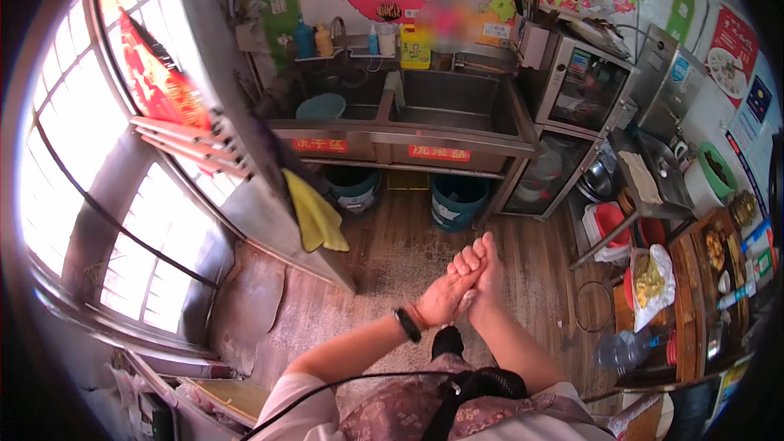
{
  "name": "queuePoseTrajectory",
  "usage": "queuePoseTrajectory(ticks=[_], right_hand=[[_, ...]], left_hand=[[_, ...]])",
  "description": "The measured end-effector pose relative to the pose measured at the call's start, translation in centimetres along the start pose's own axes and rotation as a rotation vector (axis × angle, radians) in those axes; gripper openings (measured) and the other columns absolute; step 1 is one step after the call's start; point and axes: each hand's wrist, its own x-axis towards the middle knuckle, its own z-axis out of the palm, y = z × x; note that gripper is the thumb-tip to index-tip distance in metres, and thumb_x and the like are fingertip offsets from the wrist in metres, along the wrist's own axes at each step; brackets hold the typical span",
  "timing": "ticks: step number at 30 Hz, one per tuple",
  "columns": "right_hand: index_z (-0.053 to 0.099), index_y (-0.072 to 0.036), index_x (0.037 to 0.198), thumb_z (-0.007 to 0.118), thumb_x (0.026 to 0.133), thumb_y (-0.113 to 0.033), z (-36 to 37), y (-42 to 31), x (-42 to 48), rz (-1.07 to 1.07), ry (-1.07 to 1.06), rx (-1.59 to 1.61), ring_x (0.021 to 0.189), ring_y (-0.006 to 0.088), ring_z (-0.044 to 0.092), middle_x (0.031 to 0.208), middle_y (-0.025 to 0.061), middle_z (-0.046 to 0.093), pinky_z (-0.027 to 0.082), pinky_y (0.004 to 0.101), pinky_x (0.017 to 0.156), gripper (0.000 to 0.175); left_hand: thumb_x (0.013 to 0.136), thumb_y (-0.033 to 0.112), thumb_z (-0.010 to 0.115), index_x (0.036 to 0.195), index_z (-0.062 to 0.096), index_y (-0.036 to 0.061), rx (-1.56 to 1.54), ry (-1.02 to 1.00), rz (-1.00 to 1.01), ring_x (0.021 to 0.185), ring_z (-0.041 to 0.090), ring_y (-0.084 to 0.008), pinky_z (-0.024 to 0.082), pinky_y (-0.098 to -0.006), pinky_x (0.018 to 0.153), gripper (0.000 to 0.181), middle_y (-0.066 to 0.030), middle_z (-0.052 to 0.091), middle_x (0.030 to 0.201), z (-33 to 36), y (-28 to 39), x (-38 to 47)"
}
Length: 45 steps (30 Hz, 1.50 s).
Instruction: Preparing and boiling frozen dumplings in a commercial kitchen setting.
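Observation:
My left hand (pixel 442 299), with a black band at the wrist, and my right hand (pixel 488 272) are clasped together in front of my body, above the wood-look floor. Their fingers wrap around each other, and I see no object between them. Beyond them stands a double stainless-steel sink (pixel 453 101), its left basin holding a pale blue basin (pixel 321 107). A grey-green cloth (pixel 395 87) hangs over the divider. Behind the sink are a yellow jug (pixel 415 49) and several pump bottles. A black shoe (pixel 448 342) shows below my hands.
Two dark buckets, one at the right (pixel 459 202), stand under the sink. A yellow cloth (pixel 315 211) hangs at the left by the metal partition. On the right are a glass-door cabinet (pixel 585 86), a small metal sink table (pixel 664 171), a wooden shelf and a large water bottle (pixel 621 349).

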Motion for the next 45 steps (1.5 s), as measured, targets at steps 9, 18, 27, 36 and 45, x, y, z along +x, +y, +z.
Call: queuePoseTrajectory(ticks=[9,18,27,36,45], right_hand=[[0.036,-0.012,0.060,0.045,0.089,-0.031,2.5,-3.2,29.2,0.129,0.117,0.076,0.057,0.0184,0.044,0.055,0.0030,0.041,0.042,0.0343,0.064,0.035],[0.055,-0.007,0.083,0.050,0.086,-0.026,-0.8,-3.5,48.6,0.089,0.369,-0.082,0.082,0.0206,0.054,0.085,0.0057,0.057,0.044,0.0342,0.073,0.020],[0.054,-0.011,0.080,0.050,0.085,-0.024,0.2,1.2,59.3,0.184,0.579,-0.159,0.068,0.0154,0.049,0.075,0.0017,0.053,0.042,0.0283,0.064,0.015],[0.054,-0.006,0.083,0.054,0.083,-0.022,7.3,8.6,68.3,0.387,0.353,-0.222,0.070,0.0159,0.051,0.078,0.0042,0.054,0.043,0.0285,0.063,0.016],[0.053,-0.002,0.101,0.046,0.088,-0.029,11.5,14.9,71.4,0.541,0.116,-0.342,0.078,0.0195,0.058,0.089,0.0088,0.058,0.048,0.0327,0.074,0.030]], left_hand=[[0.074,0.020,0.055,0.132,0.028,0.0067,0.252,-0.250,-0.020,0.098,0.050,-0.0335,0.042,-0.0389,0.084,0.066,-0.0158,0.047,0.116,-10.2,-22.3,17.4],[0.076,0.022,0.054,0.114,0.047,0.0054,0.833,-0.332,-0.816,0.107,0.045,-0.0304,0.035,-0.0414,0.090,0.042,-0.0156,0.050,0.113,-29.2,-57.6,19.4],[0.085,0.025,0.041,0.125,0.040,0.0137,0.758,-0.673,-1.635,0.121,0.037,-0.0261,0.019,-0.0552,0.099,0.042,-0.0056,0.040,0.131,-31.8,-83.6,8.3],[0.081,0.014,0.045,0.116,0.047,0.0090,0.630,-0.064,-1.071,0.104,0.048,-0.0287,0.040,-0.0403,0.087,0.036,-0.0128,0.050,0.114,-36.2,-75.9,19.6],[0.084,0.010,0.036,0.103,0.051,0.0058,1.185,-0.221,-0.415,0.093,0.053,-0.0267,0.043,-0.0320,0.075,0.025,-0.0088,0.056,0.100,-44.4,-89.7,26.3]])
